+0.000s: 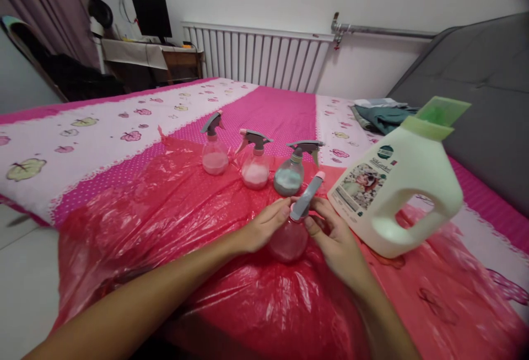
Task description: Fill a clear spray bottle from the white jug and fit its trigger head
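A clear round spray bottle [289,243] with a grey and pink trigger head stands upright on a red plastic sheet [177,222]. At its neck, the fingers of my left hand [268,225] press in from the left. My right hand [334,238] closes on the trigger head from the other side, its fingertips partly hidden behind it. Just beyond stand three more spray bottles: one with pale pink contents [215,162], one with whitish foam [255,175] and one with bluish-green foam [288,181]. A large pale green detergent jug [397,170] with a green cap is right of my right hand.
The plastic sheet lies over a bed with a pink patterned bedspread [285,109]. Folded clothes [384,116] lie behind the jug, near a grey headboard [483,84]. A radiator [260,57] and a desk with a monitor [152,17] are at the back.
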Demonstrator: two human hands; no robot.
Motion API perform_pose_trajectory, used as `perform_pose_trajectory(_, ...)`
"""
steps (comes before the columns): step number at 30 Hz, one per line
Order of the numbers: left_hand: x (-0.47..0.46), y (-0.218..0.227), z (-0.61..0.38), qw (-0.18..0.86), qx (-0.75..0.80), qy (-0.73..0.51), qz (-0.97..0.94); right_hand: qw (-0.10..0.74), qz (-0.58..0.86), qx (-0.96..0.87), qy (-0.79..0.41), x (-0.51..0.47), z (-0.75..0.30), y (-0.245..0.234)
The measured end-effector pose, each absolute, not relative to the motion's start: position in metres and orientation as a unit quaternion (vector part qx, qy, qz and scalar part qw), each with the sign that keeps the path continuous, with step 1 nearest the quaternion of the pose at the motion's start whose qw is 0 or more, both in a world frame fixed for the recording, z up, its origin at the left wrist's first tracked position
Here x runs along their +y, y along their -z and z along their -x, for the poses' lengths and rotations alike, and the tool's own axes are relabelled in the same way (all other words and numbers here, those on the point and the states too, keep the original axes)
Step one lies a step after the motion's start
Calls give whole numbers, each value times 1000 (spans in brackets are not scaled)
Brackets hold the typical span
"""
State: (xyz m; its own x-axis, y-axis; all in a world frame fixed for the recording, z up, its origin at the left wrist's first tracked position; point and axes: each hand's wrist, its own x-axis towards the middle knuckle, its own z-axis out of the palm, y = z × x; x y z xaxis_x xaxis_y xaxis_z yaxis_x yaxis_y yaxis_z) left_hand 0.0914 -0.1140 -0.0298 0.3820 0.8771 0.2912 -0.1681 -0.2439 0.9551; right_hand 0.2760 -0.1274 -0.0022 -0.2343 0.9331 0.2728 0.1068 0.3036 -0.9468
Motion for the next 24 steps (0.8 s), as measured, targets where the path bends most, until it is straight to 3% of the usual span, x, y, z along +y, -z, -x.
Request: perform_pose_trajectory(24, -112, 35, -89, 549, 278, -477, -628, 472, 420, -679, -374, -129, -275, -3)
